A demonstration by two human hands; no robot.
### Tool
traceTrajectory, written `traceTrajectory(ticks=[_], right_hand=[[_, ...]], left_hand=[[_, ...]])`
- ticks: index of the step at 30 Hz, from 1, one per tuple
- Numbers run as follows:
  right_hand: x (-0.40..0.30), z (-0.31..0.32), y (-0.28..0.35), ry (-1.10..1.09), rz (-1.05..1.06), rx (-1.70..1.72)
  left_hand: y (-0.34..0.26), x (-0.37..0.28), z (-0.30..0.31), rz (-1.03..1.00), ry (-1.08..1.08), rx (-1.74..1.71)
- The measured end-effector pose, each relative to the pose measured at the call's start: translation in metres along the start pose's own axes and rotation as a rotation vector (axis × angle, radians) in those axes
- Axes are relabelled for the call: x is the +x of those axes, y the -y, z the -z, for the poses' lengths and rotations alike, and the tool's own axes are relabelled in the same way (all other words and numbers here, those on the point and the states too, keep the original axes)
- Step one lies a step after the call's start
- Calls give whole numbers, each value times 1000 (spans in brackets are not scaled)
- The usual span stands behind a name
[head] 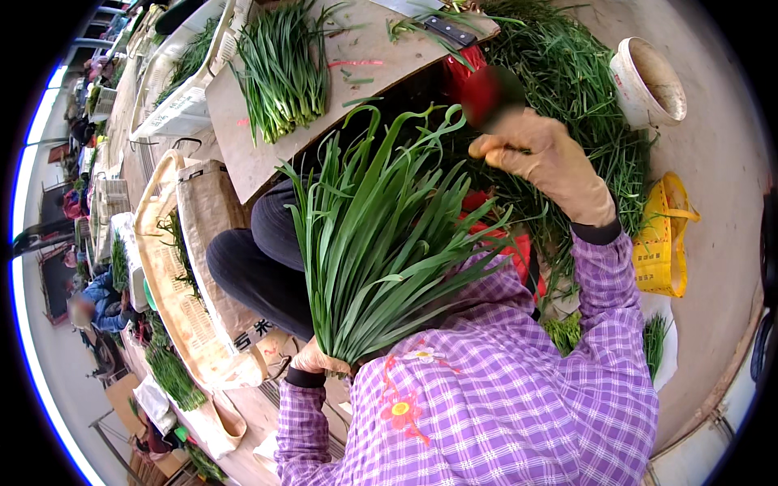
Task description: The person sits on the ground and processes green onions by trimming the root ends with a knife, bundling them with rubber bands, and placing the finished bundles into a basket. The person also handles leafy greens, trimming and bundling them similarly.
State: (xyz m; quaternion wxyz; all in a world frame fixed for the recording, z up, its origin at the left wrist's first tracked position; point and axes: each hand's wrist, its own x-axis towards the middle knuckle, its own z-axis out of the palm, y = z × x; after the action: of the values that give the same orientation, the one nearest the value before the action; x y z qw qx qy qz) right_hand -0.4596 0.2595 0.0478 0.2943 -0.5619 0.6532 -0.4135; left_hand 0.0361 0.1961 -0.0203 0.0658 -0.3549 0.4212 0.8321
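My left hand [319, 358] grips a thick bunch of garlic chives [377, 255] at its stem end, close against my purple plaid top. The long green leaves fan out over my lap. My right hand [547, 164], in what looks like a tan glove, is raised beside the leaf tips with its fingers curled. A blurred patch next to it hides part of the view, so I cannot tell whether it holds anything. Beyond my knees, a neat bundle of chives [285, 79] lies on a board [358, 76]. A knife with a black riveted handle [450, 30] rests at the board's edge.
A large heap of loose chives [559, 61] lies at right, near a dirty white bucket [647, 82] and a yellow bag [659, 243]. At left stand a white plastic crate [182, 115] and another crate [155, 243] with a woven sack [209, 200] over its side. Another person [106, 307] sits farther off.
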Motion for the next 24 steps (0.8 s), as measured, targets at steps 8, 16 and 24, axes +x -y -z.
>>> traceTrajectory(ticks=[8,16,24], right_hand=[[-4,-34,-21,219,115,-130],[-7,-53,-24,91,132,-52],[3,-32,-10,-456,124,-221]], left_hand=[[7,1,6,-15,58,-22],[11,5,3,-74,28,-12],[5,2,2,-57,-5,156]])
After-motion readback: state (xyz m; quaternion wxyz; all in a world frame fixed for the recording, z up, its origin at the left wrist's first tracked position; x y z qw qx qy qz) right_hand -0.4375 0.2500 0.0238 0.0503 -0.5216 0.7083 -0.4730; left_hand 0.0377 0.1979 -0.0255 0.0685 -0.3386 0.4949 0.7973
